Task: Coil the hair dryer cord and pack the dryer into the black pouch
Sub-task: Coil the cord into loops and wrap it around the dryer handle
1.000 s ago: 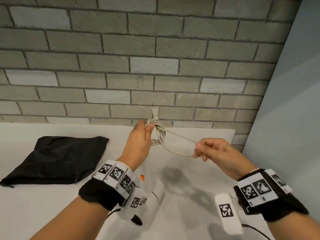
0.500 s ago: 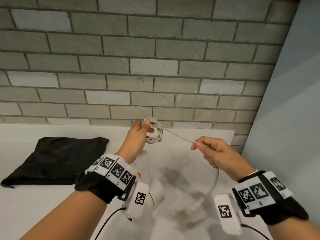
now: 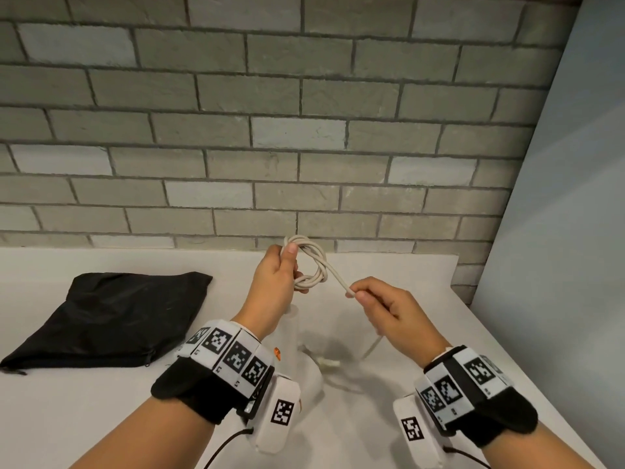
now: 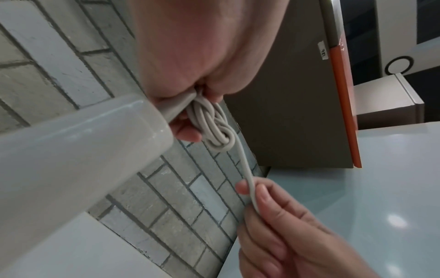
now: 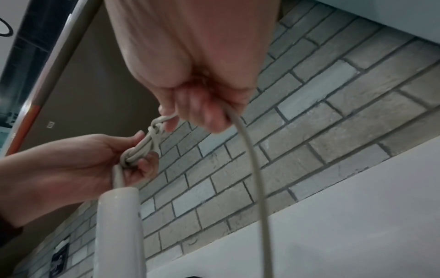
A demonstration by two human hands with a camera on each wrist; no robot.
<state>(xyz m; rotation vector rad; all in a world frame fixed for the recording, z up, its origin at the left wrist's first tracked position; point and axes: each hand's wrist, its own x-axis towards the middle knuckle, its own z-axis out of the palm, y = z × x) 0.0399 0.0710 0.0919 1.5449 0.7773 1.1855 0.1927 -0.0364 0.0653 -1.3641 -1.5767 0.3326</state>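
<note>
My left hand (image 3: 280, 279) grips a small coil of the beige cord (image 3: 313, 265) above the white counter, with the white hair dryer (image 3: 304, 367) hanging below it, mostly hidden by my wrist. The dryer's handle (image 4: 78, 150) fills the left wrist view, and the coil (image 4: 214, 127) sits at my fingertips. My right hand (image 3: 372, 299) pinches the free length of cord (image 3: 338, 280) just right of the coil; the cord (image 5: 252, 169) runs down from it and its plug (image 3: 329, 363) dangles low. The black pouch (image 3: 111, 316) lies flat at the left.
A grey brick wall (image 3: 304, 130) stands right behind the white counter (image 3: 67, 418). A pale panel (image 3: 558, 231) closes off the right side beyond the counter's right edge. Black cables trail from both wrist cameras.
My right hand has slid along the cord toward the coil, drawing the wrap tight around it. The plug end, which stood above the coil, now hangs low below my hands.
</note>
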